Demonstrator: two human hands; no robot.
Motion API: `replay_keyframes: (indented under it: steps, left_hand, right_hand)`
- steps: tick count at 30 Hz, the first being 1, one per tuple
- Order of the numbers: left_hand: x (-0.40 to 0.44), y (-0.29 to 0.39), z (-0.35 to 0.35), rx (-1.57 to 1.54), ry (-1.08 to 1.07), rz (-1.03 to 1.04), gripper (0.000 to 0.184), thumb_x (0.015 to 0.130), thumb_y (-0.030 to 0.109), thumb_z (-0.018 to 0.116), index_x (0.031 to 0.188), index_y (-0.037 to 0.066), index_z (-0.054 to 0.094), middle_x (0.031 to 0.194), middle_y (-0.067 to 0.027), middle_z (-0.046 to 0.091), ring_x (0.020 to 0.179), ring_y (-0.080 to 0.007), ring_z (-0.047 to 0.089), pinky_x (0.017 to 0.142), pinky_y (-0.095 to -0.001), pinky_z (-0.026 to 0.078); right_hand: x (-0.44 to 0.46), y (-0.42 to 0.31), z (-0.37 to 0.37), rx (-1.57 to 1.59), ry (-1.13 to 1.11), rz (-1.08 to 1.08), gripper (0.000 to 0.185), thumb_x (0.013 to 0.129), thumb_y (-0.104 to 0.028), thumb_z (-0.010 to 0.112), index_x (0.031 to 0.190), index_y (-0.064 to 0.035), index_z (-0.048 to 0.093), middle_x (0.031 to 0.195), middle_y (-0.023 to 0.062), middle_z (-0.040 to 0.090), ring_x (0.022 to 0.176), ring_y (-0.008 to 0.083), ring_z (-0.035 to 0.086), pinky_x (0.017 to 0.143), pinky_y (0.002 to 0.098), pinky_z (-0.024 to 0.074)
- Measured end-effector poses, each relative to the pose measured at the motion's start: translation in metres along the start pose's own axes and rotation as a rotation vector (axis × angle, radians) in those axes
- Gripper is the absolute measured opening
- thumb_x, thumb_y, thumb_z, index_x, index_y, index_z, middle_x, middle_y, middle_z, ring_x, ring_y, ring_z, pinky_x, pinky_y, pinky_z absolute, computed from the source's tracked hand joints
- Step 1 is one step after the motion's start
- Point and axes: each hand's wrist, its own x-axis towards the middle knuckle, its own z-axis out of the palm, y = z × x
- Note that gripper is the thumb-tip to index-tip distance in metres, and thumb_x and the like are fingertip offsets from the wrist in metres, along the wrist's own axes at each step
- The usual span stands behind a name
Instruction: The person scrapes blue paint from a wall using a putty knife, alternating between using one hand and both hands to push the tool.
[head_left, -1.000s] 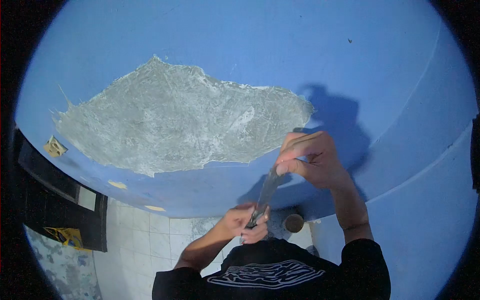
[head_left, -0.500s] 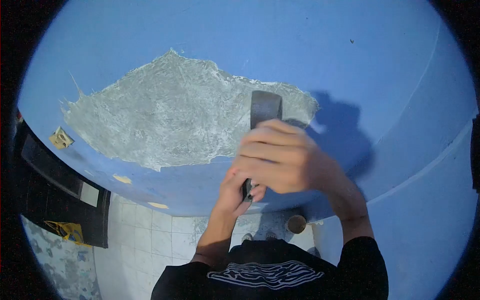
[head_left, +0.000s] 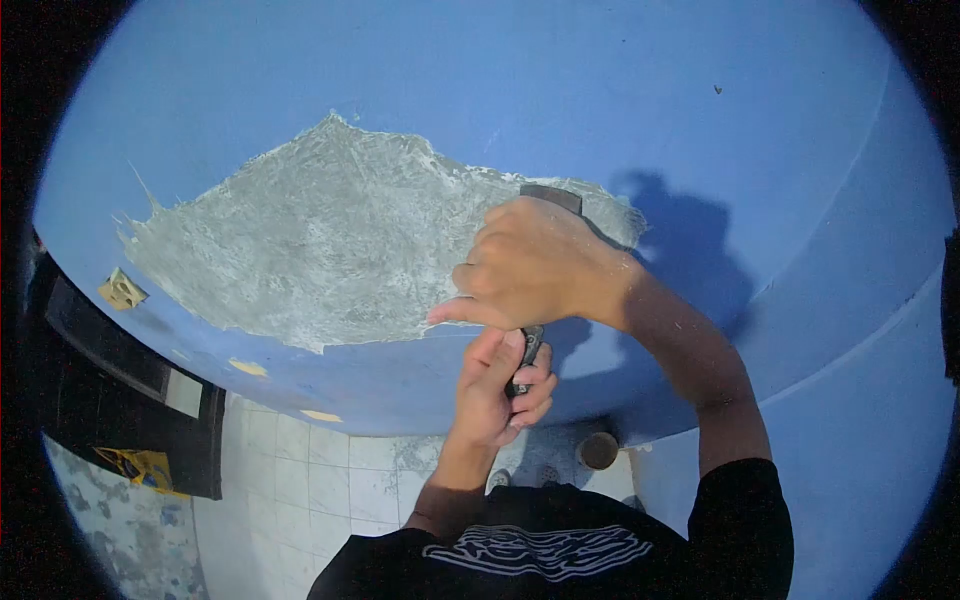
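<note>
A scraper with a broad dark blade (head_left: 552, 197) points up in front of the wall. Its dark handle (head_left: 527, 360) is gripped in my left hand (head_left: 498, 385), fingers wrapped round it. Over the middle of the scraper lies my right hand (head_left: 545, 262), its back to the camera, fingers curled against the blade and thumb stretched to the left; its fingertips are hidden. Behind both is a rough grey patch (head_left: 330, 235) with a ragged whitish edge on the blue wall (head_left: 560, 90).
A small tan piece (head_left: 122, 289) sticks out from the wall at the left. Below are a dark piece of furniture (head_left: 110, 400) with a yellow item (head_left: 145, 468), white floor tiles (head_left: 330, 490) and a round brown container (head_left: 598, 450).
Both hands have come up, and the scraper has swung upright before the grey patch. My right hand has gone from pinching the blade's tip to lying curled over the blade.
</note>
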Motion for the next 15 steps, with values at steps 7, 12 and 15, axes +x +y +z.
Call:
replay_keyframes:
  steps: [7,12,15]
  left_hand:
    - [0.006,-0.013,0.001,-0.067,-0.045,0.015,0.024,0.103,0.028,0.045,0.116,0.009,0.05,0.065,0.0,0.034,0.044,-0.0068,0.031,0.033,-0.0195,0.024]
    - [0.015,-0.016,0.003,-0.093,-0.07,0.018,0.023,0.105,0.029,0.04,0.101,0.008,0.046,0.065,-0.0001,0.035,0.045,-0.0062,0.031,0.034,-0.0196,0.024]
    - [0.003,-0.009,0.006,-0.074,-0.011,-0.03,0.021,0.104,0.029,0.043,0.102,0.009,0.048,0.064,0.0003,0.034,0.043,-0.006,0.028,0.033,-0.0194,0.023]
  right_hand:
    - [-0.003,0.005,-0.003,0.038,-0.039,-0.031,0.061,0.091,-0.052,0.054,0.051,-0.0068,0.06,0.045,0.0076,0.052,0.049,0.0249,0.058,0.052,0.0343,0.047]
    - [-0.003,0.007,-0.001,-0.023,-0.017,-0.055,0.059,0.09,-0.052,0.056,0.051,-0.0071,0.06,0.045,0.0076,0.05,0.048,0.0245,0.056,0.051,0.0346,0.0467]
    - [-0.003,0.008,0.0,0.018,-0.028,-0.05,0.059,0.089,-0.052,0.057,0.051,-0.007,0.059,0.044,0.0072,0.05,0.047,0.0238,0.056,0.051,0.0347,0.0466]
